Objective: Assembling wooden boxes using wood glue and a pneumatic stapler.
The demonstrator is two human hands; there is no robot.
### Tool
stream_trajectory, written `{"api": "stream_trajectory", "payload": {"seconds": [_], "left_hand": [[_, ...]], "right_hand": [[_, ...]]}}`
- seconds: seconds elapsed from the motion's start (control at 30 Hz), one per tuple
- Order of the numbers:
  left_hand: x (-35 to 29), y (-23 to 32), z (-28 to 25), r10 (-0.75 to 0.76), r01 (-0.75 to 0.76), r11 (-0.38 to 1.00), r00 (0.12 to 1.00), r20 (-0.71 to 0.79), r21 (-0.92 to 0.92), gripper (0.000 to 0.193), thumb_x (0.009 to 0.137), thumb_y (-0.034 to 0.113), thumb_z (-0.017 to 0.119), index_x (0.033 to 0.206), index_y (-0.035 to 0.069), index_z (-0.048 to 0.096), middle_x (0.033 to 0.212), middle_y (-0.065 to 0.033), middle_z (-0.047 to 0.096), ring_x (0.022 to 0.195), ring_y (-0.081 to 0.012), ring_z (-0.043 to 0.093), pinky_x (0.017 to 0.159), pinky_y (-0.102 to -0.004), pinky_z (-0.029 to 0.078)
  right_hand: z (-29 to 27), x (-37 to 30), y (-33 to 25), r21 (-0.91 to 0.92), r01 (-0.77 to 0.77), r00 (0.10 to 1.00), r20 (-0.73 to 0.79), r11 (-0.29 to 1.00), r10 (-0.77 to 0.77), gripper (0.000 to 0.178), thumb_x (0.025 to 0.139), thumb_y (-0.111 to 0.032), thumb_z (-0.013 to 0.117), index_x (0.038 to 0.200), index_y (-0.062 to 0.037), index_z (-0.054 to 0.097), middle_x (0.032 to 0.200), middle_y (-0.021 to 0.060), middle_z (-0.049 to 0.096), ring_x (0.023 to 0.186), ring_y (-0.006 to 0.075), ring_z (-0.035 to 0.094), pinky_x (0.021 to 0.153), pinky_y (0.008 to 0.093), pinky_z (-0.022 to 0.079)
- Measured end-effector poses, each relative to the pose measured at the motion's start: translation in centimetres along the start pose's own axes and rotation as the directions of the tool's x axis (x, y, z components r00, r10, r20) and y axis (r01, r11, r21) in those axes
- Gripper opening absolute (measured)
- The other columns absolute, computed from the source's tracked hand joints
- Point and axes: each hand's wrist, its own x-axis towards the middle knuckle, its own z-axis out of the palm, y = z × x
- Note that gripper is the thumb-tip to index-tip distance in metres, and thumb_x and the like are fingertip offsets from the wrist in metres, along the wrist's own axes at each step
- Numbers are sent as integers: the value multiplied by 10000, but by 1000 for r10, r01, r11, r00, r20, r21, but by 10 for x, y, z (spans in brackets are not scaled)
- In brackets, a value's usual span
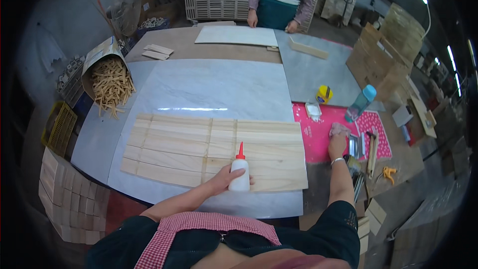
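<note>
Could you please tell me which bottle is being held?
The white bottle with the red nozzle, gripped in the left hand; the teal bottle stands untouched, farther to the right.

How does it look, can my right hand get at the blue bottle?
Probably yes: nothing stands between your right hand and the blue bottle, though that hand may need to leave the cloth.
</note>
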Motion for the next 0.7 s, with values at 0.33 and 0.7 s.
{"api": "stream_trajectory", "payload": {"seconds": [0.33, 0.7], "left_hand": [[13, 8, -4, 13, -18, 998, 996, 86, 57, 431, 1000, 214, 628, 1307, -27, 446, 1145, -212, 673, 1051, -321, 716, 908, -396, 593], [9, -8, -8, 214, -235, 945, 970, 113, 229, 399, 974, 239, 659, 1262, -6, 529, 1088, -148, 677, 931, -225, 691, 828, -325, 567]], "right_hand": [[-45, -3, -26, 161, -54, 993, -92, 986, 69, 151, 852, -105, 664, 958, 1, 678, 994, 215, 634, 878, 378, 655, 772, 450, 560], [-126, -216, -240, 941, 64, 994, -88, 333, 58, 89, 917, -65, 652, 865, -11, 603, 709, 62, 611, 595, 155, 551, 590, 284, 482]]}}
